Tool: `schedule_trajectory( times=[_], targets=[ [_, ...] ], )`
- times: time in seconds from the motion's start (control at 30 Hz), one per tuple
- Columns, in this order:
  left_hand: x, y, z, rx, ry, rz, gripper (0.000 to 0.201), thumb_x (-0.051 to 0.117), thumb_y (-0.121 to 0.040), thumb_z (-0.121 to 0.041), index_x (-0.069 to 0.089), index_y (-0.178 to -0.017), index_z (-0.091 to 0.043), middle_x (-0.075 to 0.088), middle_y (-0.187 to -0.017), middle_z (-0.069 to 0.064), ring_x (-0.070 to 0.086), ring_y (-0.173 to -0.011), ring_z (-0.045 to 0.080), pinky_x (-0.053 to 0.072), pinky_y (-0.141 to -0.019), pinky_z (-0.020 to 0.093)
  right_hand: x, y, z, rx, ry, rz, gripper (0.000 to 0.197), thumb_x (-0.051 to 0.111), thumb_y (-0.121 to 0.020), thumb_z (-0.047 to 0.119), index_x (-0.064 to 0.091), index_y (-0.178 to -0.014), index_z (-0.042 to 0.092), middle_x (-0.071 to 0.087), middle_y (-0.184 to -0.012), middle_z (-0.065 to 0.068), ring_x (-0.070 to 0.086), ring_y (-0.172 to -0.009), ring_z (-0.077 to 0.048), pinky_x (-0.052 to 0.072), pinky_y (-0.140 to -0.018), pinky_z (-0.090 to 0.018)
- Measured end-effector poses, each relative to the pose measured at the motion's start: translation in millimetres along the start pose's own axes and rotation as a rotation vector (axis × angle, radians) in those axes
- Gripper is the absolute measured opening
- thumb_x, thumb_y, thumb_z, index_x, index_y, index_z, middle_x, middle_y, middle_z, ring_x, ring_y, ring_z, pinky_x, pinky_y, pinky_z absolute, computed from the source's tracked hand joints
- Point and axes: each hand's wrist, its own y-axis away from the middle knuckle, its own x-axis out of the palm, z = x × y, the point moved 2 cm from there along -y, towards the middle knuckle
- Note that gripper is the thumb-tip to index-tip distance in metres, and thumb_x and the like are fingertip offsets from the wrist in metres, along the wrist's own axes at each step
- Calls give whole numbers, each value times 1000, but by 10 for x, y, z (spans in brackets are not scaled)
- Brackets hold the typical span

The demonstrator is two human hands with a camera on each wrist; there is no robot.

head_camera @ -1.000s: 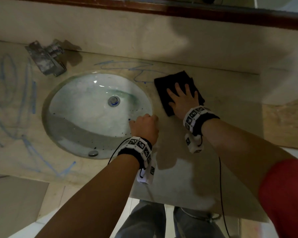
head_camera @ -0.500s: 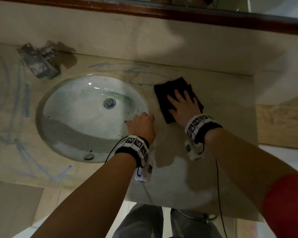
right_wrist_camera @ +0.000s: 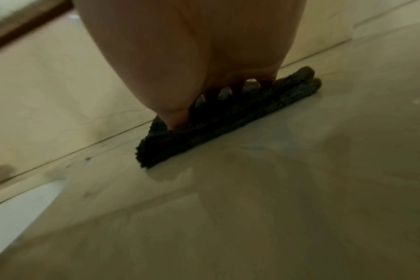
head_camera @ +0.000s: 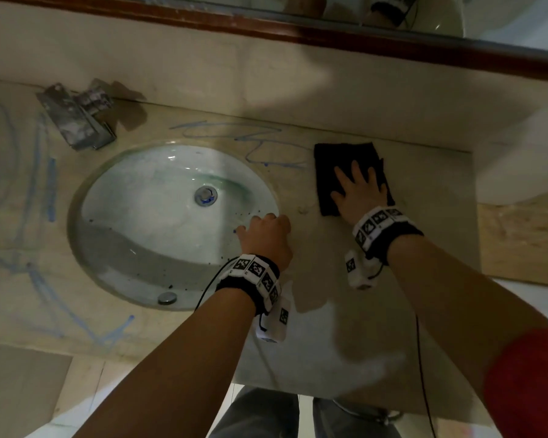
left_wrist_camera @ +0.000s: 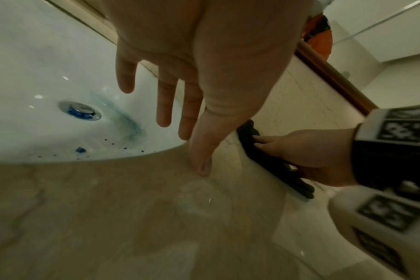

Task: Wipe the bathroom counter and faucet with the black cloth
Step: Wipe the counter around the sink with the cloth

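While the right hand lies flat on the black cloth, fingers spread and straight, it's pressing the folded cloth down onto the beige counter, not gripping it. The cloth sits to the right of the sink basin, close to the backsplash, just beside the right end of a blue scribble drawn on the counter behind the basin. From the right wrist view you can see the cloth's folded edge flat on the surface with the fingertips pushed into it.

Left hand is at the right rim of the basin, holding nothing. In the left wrist view its fingers hang loose and fairly straight over the white bowl, and the thumb tip touches the counter right at the rim.

More blue marker scrawl covers the counter left of the basin. Faucet is at the back left of the sink, dull and grimy looking, well apart from both hands. Basin has a chrome drain with something blue in it, a teal smear next to it, and dark specks along the near side. Mirror with a wooden frame runs above the backsplash.
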Motion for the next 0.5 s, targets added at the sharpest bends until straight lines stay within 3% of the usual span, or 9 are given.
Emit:
schedule_trajectory(
  times=[0.1,0.23,0.33,0.5],
  targets=[
    [-2,-31,53,31,34,26,41,69,-78,-31,56,-117,-34,55,-114,-4,49,-111,24,35,-99,52,-83,-188,73,35,-29,8,60,28,-103,49,1,-156,41,-9,-165,5,-6,-151,-32,6,-119,-59],
    [-4,-57,161,88,109,-2,27,61,-84,-30,59,-110,-37,57,-115,-6,50,-110,22,33,-99,49,-84,-249,177,27,-10,-52,59,27,-104,46,3,-157,36,-6,-166,2,-3,-151,-34,8,-119,-59],
    [-10,-68,215,124,131,-6,22,54,-88,-28,62,-106,-37,59,-114,-6,51,-108,22,36,-98,49,-106,-280,365,-50,17,-77,57,28,-105,41,6,-157,33,-3,-166,0,-1,-150,-35,8,-119,-59],
    [20,-31,313,183,123,22,33,52,-89,-22,60,-116,-40,59,-116,-7,51,-108,23,38,-96,49,-77,-307,918,-280,37,-150,54,32,-104,21,19,-156,29,8,-165,-2,6,-149,-36,11,-118,-61]
  ],
)
